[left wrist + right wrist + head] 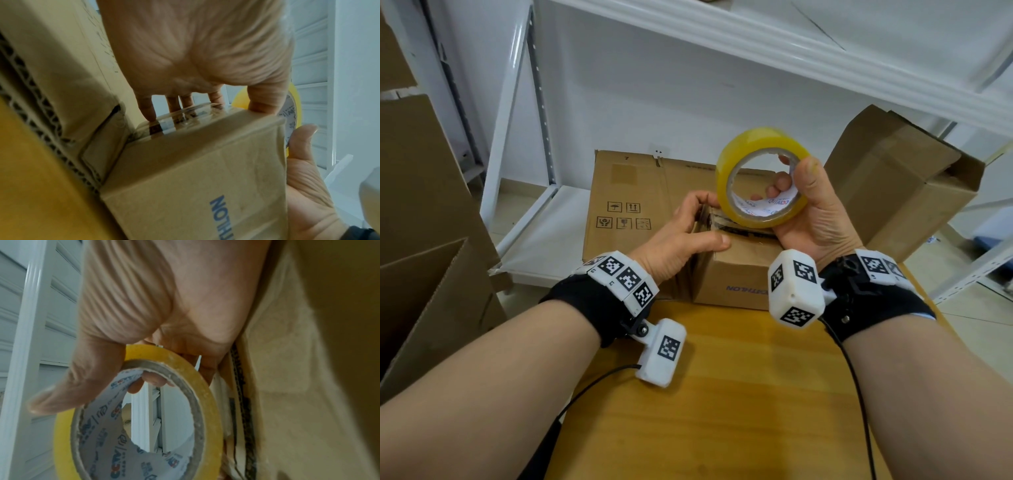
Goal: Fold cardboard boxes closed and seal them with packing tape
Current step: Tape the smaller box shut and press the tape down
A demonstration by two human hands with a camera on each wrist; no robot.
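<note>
The small cardboard box (736, 274) is stood on the far end of the wooden counter (722, 394), its top flaps already folded shut and a glossy strip of tape (180, 120) laid across them. The box is steadied by the left hand (681, 236): the fingers are spread flat on the taped top and the thumb is pressed on the near edge, nothing being gripped. The yellow tape roll (762, 178) is held just above the box's far right corner by the right hand (815, 212), whose fingers are hooked through the core while the thumb is clamped on the outer rim.

The step in hand is judged to be drawing the strip across the seam. It is best done with the roll kept low and taut, the tape centred on the seam, and the laid strip rubbed down behind the roll so that no bubbles are trapped. The flaps should be kept pressed until the tape is carried over the box's edge.
</note>
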